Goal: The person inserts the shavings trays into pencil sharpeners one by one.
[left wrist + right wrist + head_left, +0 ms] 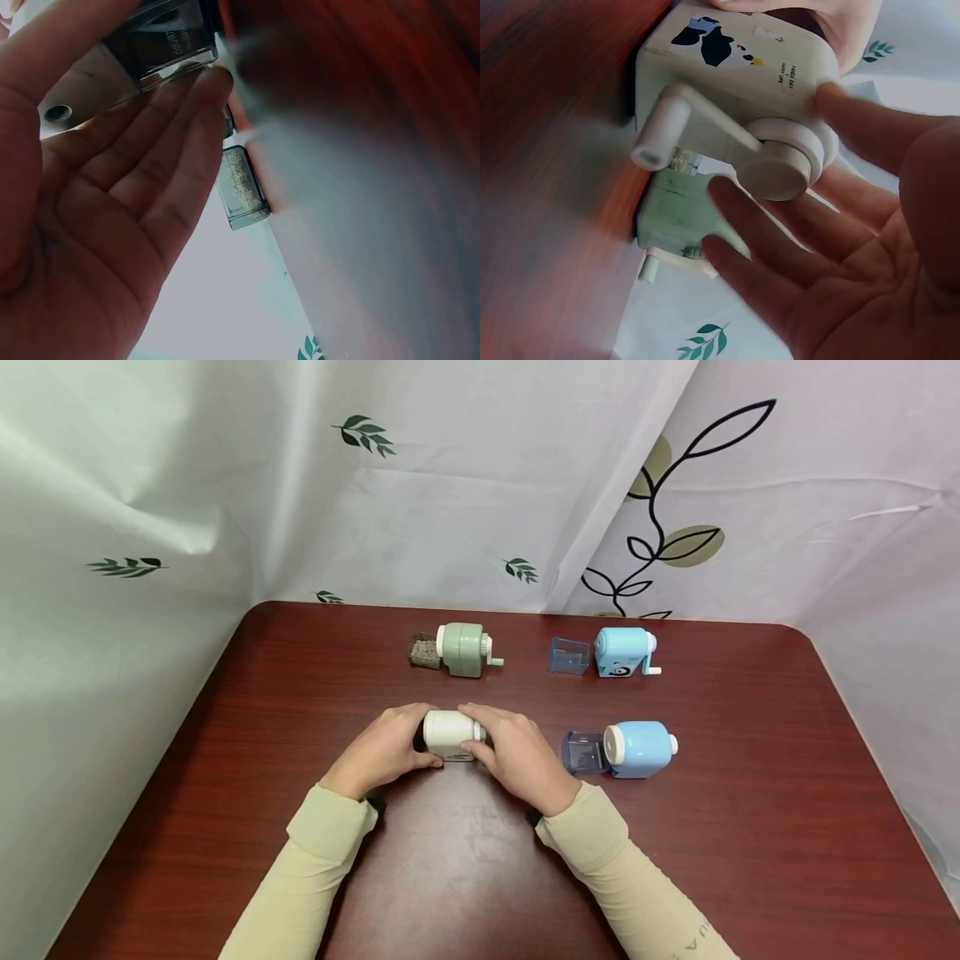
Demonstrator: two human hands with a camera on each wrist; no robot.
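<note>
A cream-white crank pencil sharpener (448, 731) stands on the table between both hands. My left hand (385, 747) holds its left end, thumb at the front and fingers at the back. In the left wrist view, those fingers lie alongside its dark see-through drawer (169, 45). From the right, my right hand (517, 752) grips the other end, thumb on the front side and fingers over the top. The right wrist view shows the crank handle (664, 131) hanging in front of the round knob, with a panda print on the body.
Behind stands a green sharpener (462, 650) beside its drawer of shavings (424, 651). To the right are a light-blue sharpener (621, 647) with its drawer (569, 657), and nearer, another blue sharpener (641, 747) with a drawer (585, 753). Curtains hang around the table (750, 827).
</note>
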